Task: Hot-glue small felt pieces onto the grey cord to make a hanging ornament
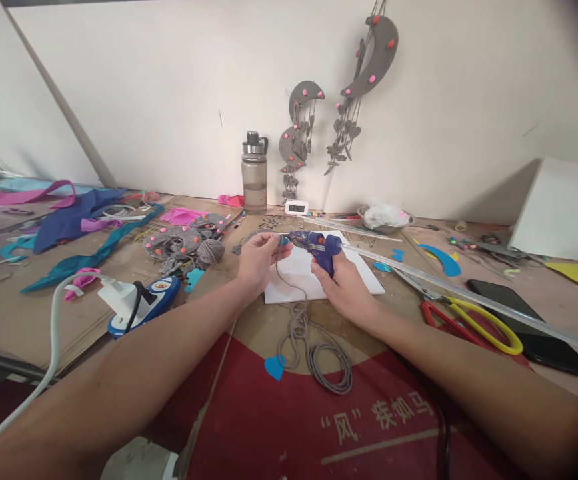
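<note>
My right hand is wrapped round the handle of a dark blue hot glue gun, whose nozzle points left. A long clear glue stick sticks out of the gun's back and runs far to the right. In my left hand a small blue piece is pinched between the fingertips, right at the nozzle. Grey cord hangs from these fingers and lies coiled on the table below. Beneath both hands is a white sheet or board. A blue heart cutout rests beside the coil.
Red-and-yellow scissors and a black phone lie right. Left are a blue power strip, coloured felt strips and grey moon ornaments. A water bottle, small clock and bowl stand behind.
</note>
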Action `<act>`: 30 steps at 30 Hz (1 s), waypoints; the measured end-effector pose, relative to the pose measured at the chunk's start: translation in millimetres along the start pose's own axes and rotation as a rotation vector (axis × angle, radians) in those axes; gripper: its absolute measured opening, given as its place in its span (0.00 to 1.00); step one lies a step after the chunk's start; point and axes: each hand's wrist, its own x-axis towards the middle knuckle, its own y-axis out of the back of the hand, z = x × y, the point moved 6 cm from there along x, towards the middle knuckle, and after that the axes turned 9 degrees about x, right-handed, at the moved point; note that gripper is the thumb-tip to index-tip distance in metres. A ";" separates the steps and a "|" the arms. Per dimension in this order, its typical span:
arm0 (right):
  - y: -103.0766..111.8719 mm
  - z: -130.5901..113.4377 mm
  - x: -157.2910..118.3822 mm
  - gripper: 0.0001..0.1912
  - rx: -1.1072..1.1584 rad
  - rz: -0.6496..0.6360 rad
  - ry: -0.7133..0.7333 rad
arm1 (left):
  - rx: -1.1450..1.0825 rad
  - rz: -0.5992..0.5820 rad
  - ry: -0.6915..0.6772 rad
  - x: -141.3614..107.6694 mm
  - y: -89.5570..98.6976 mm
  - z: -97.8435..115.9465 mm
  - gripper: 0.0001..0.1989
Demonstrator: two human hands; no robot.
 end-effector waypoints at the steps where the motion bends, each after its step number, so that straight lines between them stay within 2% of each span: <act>1: 0.2 -0.3 0.0 0.21 0.000 0.001 0.002 | 0.001 -0.002 0.001 0.1 -0.2 -0.1 0.10; 30: 1.4 -2.3 -0.7 0.20 -0.002 0.014 0.010 | 0.013 -0.010 0.015 -0.5 -1.8 -0.7 0.09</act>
